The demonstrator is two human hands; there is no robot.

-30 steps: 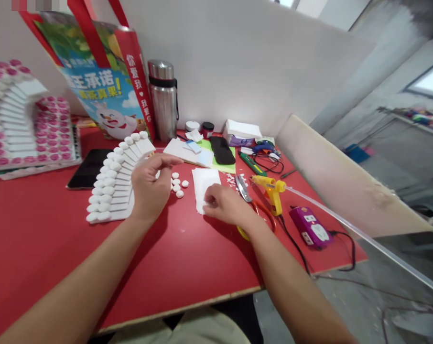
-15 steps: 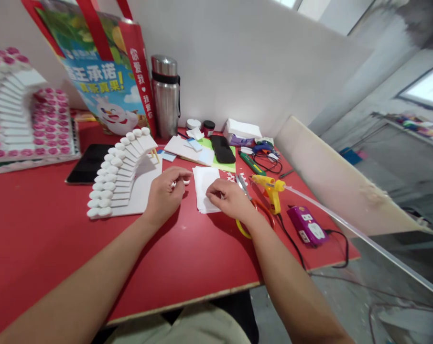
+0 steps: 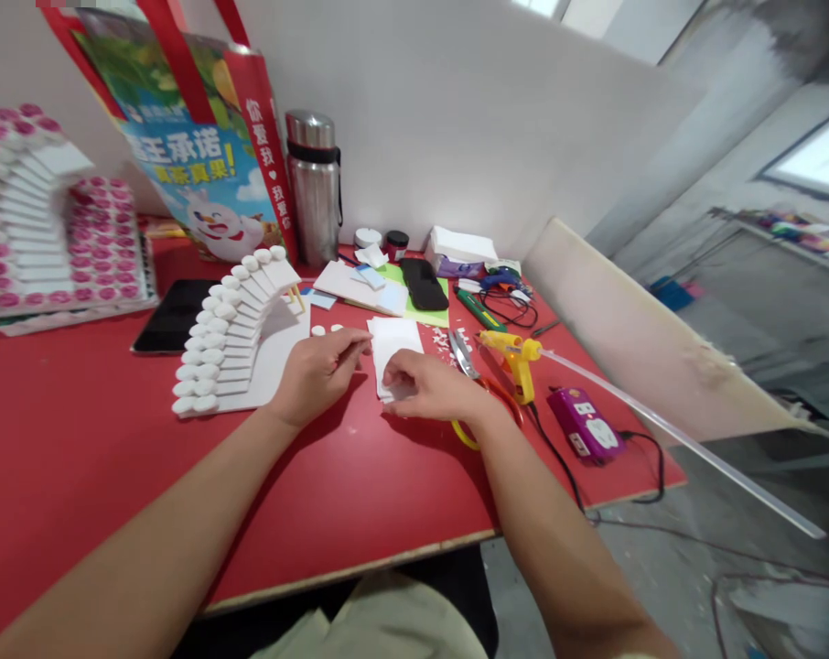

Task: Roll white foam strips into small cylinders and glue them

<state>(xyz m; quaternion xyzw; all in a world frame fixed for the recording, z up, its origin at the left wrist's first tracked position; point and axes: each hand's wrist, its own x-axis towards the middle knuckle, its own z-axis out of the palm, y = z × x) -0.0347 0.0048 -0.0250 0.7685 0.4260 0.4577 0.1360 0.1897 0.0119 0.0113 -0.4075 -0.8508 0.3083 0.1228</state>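
My left hand [image 3: 317, 371] rests on the red table [image 3: 360, 476] with thumb and forefinger pinched together, their tips pointing at the left edge of a small stack of white sheets [image 3: 395, 340]; what they pinch is too small to name. Fingers curled, my right hand [image 3: 429, 386] lies on the near end of that stack and grips its edge. Left of my left hand stands a white foam stair-like model [image 3: 232, 343] edged with white round caps. A few loose white round pieces [image 3: 325, 329] lie just beyond my left knuckles.
Scissors [image 3: 464, 355], a yellow glue gun [image 3: 517, 362] and a purple power strip [image 3: 585, 424] lie right of my right hand. Behind are a steel flask [image 3: 313, 188], a red printed bag [image 3: 201, 156], a black phone [image 3: 173, 316] and pink-capped stacks [image 3: 40, 233].
My left hand came down from the stair model to the loose white pieces, then slid right to the sheet stack's edge. My right hand stayed on the stack, shifting slightly.
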